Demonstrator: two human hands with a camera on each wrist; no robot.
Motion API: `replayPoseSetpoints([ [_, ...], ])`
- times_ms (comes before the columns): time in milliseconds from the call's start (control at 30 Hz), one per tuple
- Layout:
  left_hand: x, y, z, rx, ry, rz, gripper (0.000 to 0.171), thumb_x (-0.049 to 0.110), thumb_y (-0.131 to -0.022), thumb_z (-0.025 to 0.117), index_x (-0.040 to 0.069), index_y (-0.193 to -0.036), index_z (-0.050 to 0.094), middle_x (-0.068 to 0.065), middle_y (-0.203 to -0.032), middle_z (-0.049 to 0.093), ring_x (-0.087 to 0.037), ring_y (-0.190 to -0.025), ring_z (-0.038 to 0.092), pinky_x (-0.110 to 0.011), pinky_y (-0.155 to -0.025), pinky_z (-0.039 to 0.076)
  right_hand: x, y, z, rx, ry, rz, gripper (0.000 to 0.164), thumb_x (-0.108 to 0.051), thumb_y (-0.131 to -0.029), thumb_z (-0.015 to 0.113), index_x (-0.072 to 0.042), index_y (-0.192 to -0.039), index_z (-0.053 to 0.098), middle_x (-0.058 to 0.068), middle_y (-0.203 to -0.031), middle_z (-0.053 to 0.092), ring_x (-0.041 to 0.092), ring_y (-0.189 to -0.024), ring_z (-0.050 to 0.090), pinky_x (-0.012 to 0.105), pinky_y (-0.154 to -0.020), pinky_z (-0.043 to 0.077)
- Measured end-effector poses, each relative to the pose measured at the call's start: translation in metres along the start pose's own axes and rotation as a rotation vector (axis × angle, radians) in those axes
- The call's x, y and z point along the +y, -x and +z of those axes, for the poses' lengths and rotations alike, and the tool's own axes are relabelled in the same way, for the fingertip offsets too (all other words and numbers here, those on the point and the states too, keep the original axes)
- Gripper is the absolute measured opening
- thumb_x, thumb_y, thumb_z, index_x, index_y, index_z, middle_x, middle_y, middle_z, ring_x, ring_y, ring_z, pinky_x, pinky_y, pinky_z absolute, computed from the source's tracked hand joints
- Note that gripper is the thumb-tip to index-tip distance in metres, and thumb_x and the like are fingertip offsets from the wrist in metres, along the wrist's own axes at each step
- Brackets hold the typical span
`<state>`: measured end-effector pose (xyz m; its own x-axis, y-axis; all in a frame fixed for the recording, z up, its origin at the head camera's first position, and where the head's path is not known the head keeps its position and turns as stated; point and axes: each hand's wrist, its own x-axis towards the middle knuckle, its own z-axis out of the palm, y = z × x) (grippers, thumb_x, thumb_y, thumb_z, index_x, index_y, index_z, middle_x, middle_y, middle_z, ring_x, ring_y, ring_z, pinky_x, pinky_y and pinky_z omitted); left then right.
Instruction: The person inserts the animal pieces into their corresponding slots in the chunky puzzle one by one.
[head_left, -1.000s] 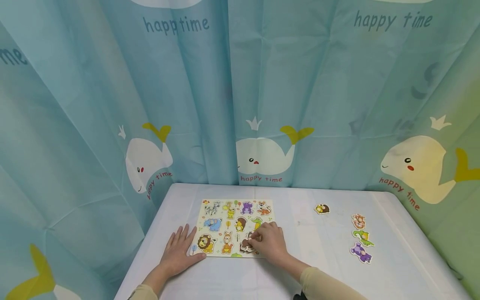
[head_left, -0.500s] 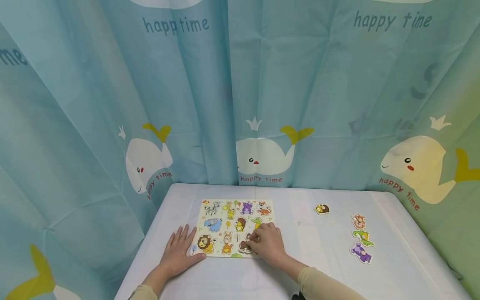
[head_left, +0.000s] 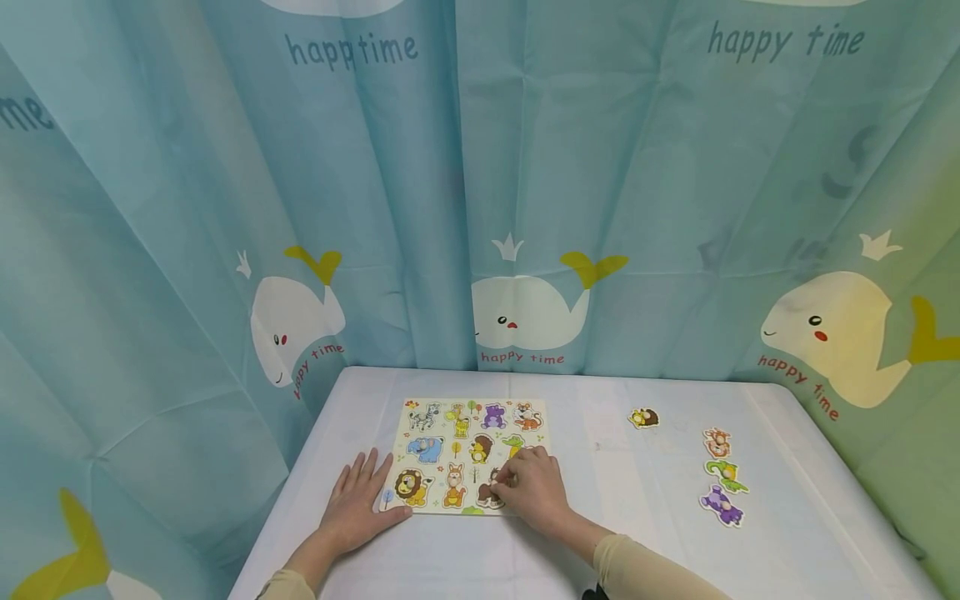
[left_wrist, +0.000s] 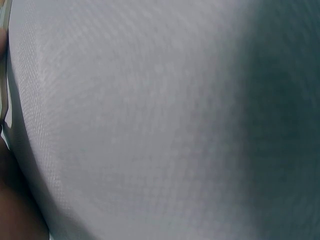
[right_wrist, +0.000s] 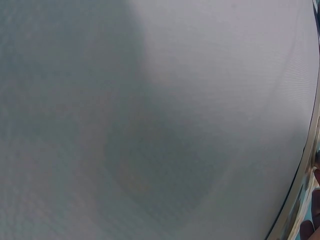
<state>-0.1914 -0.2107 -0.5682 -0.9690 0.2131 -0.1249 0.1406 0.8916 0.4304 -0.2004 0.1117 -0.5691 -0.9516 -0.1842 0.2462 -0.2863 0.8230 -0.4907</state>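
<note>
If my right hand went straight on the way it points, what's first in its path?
Your right hand would probably cross the printed tree first, then meet the kangaroo figure, though depth is unclear.

**Best way through is right of the board**

The roomy lane over the tabletop (head_left: 611, 483) is the wide strip between the board (head_left: 437, 498) and the hedgehog (head_left: 644, 417). Further right you'd have to dodge the orange piece (head_left: 717, 443), green piece (head_left: 726, 476) and purple piece (head_left: 722, 505), lined up close in a column. Curtain (head_left: 420, 192) walls off the far side. Left hand (head_left: 360, 508) blocks the board's near left corner, right hand (head_left: 534, 492) the near right one, and the right sleeve (head_left: 652, 571) cuts across the front.
</note>
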Motion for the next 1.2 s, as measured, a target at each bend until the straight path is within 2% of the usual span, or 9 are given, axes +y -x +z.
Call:
replayPoseSetpoints([
  [267,-0.0001,-0.0002,0.0003,-0.003,0.000,-0.002,0.105,0.069,-0.085,0.066,0.006,-0.161,0.030,-0.022,-0.168,0.016,-0.044,-0.155,0.005,-0.061,-0.124,0.001,0.0007,0.0001,0.0007,0.001,0.007,0.005,0.017,-0.036,-0.078,0.087,-0.031,-0.073,0.073,-0.019,-0.082,0.055,0.011,-0.091,0.048,0.035,-0.077,0.040],
  [1200,-0.0013,-0.0012,0.0016,0.007,0.027,0.006,0.106,0.069,-0.085,0.067,0.006,-0.161,0.030,-0.023,-0.168,0.016,-0.044,-0.155,0.005,-0.060,-0.124,0.000,0.0003,0.0004,0.0007,-0.005,0.015,0.011,0.017,-0.034,-0.077,0.088,-0.031,-0.072,0.072,-0.019,-0.082,0.054,0.012,-0.093,0.048,0.035,-0.078,0.040],
])
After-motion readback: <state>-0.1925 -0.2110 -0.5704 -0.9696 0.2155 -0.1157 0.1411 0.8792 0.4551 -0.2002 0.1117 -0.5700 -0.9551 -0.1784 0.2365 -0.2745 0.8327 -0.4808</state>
